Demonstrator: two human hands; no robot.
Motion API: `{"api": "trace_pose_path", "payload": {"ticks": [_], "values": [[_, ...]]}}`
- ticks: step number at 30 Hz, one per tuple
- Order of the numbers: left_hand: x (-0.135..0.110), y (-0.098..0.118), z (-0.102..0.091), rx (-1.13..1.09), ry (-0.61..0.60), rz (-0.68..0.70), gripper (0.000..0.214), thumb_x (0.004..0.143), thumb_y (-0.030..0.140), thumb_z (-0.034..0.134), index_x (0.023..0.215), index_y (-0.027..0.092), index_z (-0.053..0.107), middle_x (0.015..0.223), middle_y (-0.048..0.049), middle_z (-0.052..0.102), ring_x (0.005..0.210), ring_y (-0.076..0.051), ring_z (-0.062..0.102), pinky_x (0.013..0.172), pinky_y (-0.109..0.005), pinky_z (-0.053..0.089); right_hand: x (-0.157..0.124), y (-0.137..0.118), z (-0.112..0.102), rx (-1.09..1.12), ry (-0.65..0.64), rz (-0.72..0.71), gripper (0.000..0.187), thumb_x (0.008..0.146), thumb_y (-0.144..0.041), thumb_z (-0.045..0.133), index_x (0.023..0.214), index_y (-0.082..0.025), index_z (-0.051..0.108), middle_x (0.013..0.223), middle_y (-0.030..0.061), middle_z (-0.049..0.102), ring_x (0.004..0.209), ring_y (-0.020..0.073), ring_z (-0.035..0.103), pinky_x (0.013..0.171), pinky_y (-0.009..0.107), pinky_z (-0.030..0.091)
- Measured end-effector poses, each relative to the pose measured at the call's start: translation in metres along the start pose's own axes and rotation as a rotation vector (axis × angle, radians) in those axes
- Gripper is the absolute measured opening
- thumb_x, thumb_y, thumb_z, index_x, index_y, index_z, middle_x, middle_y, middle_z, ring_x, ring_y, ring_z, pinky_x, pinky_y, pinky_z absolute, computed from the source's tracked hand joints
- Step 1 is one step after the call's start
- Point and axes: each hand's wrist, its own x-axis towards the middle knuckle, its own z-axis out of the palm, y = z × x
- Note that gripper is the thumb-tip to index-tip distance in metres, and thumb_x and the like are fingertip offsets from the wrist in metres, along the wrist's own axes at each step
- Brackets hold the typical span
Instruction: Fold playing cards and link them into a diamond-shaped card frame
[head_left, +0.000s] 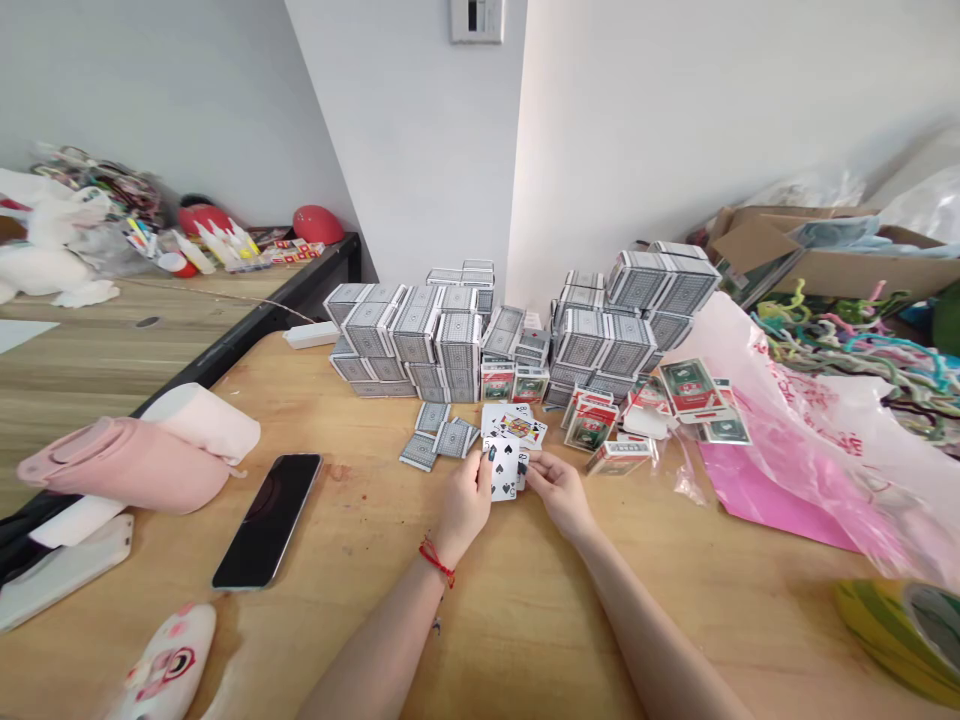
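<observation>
My left hand [463,505] grips face-up playing cards [503,468], with a five of spades on top. From the other side, my right hand [559,490] pinches the edge of a card just behind it. Beyond my fingers lie loose face-up cards [517,424], one with a colourful court figure. Left of them are several small piles of face-down cards [436,436] with grey patterned backs. Large stacks of card decks [405,335] rise behind, and more stacked decks [630,320] stand to the right. Red and green card boxes [592,424] sit near my right hand.
A black phone [268,520] lies at the left, beside a pink case [135,455] and a white roll [202,425]. Pink plastic sheeting [780,495] spreads on the right, with yellow tape [874,625] nearer me. A cardboard box [832,245] and coloured cords [862,345] are at the far right.
</observation>
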Motion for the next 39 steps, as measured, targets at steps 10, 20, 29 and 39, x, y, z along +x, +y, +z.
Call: {"api": "trace_pose_path", "payload": {"ticks": [10,20,29,39], "values": [[-0.006,0.002,-0.001,0.208,-0.019,0.221,0.029,0.088,0.029,0.034,0.067,0.018,0.051,0.061,-0.0047,0.055,0.058,-0.015,0.052,0.054,-0.025,0.035,0.000,0.006,0.001,-0.049,0.090,-0.023,0.038,0.066,-0.045,0.065,0.088,-0.015,0.062,0.073,0.0074,0.070,0.069,0.0228,0.065,0.067,0.036,0.052],[-0.008,0.014,-0.001,0.421,-0.110,0.548,0.034,0.089,0.022,0.032,0.120,0.015,0.046,0.079,-0.0089,0.064,0.072,-0.018,0.059,0.063,-0.029,0.046,-0.007,0.010,0.006,-0.249,0.278,-0.113,0.033,0.070,-0.044,0.061,0.088,-0.017,0.061,0.084,0.0101,0.070,0.076,0.0248,0.066,0.067,0.035,0.052],[-0.011,0.016,-0.001,0.433,-0.110,0.609,0.035,0.088,0.018,0.032,0.121,0.013,0.044,0.085,-0.0101,0.064,0.077,-0.019,0.060,0.065,-0.031,0.048,-0.014,0.004,0.012,-0.494,0.417,-0.187,0.027,0.075,-0.042,0.054,0.081,-0.018,0.065,0.070,0.0065,0.070,0.058,0.0193,0.062,0.055,0.027,0.048],[-0.014,0.013,0.000,0.353,-0.072,0.527,0.030,0.088,0.020,0.033,0.114,0.015,0.049,0.082,-0.0097,0.065,0.073,-0.019,0.060,0.064,-0.030,0.046,-0.008,0.006,0.005,-0.361,0.382,-0.122,0.031,0.074,-0.048,0.054,0.067,-0.018,0.058,0.058,0.0029,0.061,0.050,0.0152,0.054,0.049,0.026,0.045]]}}
